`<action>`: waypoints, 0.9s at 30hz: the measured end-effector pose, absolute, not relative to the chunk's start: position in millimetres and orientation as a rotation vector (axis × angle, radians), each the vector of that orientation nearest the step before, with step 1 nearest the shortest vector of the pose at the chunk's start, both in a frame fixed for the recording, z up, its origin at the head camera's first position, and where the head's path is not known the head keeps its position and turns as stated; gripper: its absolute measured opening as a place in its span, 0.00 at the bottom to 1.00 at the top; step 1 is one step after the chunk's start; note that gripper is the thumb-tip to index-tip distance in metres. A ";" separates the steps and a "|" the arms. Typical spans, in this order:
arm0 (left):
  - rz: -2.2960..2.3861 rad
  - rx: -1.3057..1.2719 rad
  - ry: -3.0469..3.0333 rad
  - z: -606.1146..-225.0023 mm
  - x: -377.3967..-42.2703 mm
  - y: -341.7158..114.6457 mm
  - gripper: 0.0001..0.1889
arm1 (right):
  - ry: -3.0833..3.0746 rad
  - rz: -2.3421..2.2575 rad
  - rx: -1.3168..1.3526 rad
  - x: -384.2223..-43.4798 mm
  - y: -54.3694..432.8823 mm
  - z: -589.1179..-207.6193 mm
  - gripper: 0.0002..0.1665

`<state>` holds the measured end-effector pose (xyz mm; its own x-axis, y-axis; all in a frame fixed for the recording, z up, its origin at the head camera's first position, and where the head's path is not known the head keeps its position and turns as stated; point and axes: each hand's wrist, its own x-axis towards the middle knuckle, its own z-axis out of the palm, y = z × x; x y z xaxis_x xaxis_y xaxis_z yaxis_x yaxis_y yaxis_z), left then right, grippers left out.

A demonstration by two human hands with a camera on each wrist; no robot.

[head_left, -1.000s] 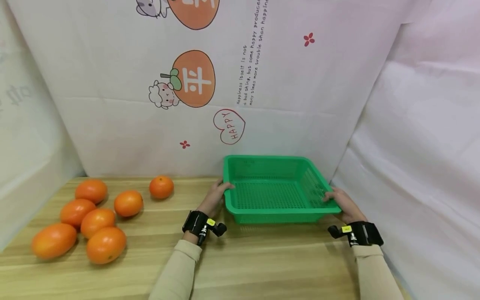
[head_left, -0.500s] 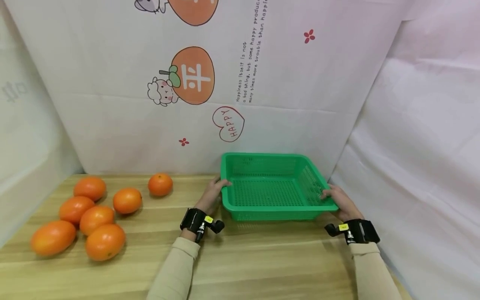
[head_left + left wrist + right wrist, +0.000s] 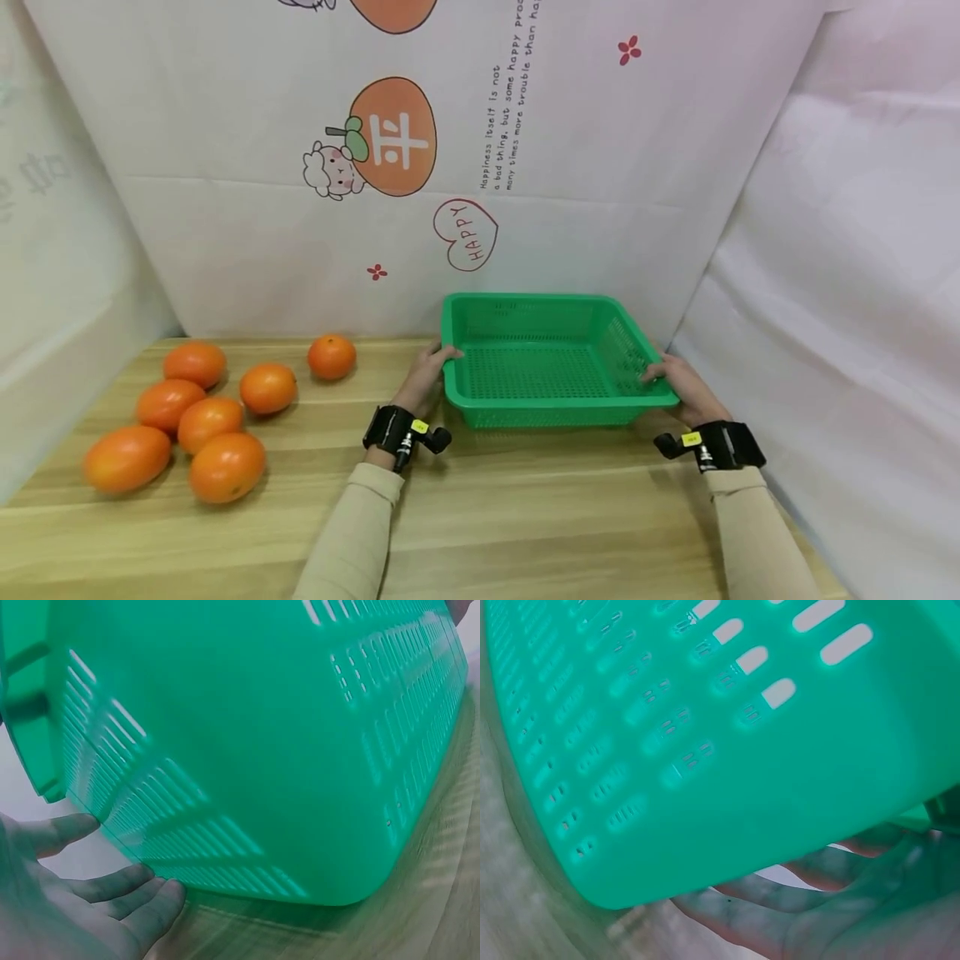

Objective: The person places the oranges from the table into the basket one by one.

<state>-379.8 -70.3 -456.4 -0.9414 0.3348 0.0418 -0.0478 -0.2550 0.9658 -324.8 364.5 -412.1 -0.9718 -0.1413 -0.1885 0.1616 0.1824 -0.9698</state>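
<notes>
A green plastic basket (image 3: 558,412) with slotted walls and a mesh bottom stands at the back of the wooden table, nothing in it. At its left end, my left hand (image 3: 423,377) grips the wall, thumb over the rim. The left wrist view shows fingers (image 3: 154,907) low against the outer slotted side. My right hand (image 3: 688,392) holds the opposite end, with digits hooked over the rim. In the right wrist view, other fingers (image 3: 742,904) reach under the basket wall (image 3: 727,840), their tips partly hidden behind it.
Several smooth orange fruits (image 3: 212,423) lie grouped on the left of the table (image 3: 525,517), a smaller one (image 3: 332,357) farther back. A printed white cloth (image 3: 570,167) hangs behind, and more white cloth (image 3: 862,292) closes in the right side.
The basket has shifted slightly left relative to the backdrop, both hands moving along with it. The head view has tilted a little downward. The fruits have not moved on the table.
</notes>
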 end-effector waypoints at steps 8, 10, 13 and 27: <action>2.252 0.344 1.785 -453.1 -378.3 -75.7 0.39 | 2.239 -1.849 0.023 -326.6 361.3 -407.8 0.51; 2.254 0.342 1.794 -454.0 -377.7 -77.4 0.39 | 2.253 -1.841 0.026 -326.8 359.1 -408.2 0.51; 2.262 0.338 1.790 -456.7 -377.1 -79.0 0.38 | 2.262 -1.839 0.032 -327.0 357.1 -409.2 0.51; 2.228 0.330 1.781 -456.2 -380.3 -87.2 0.37 | 2.280 -1.836 0.012 -329.3 352.0 -409.3 0.43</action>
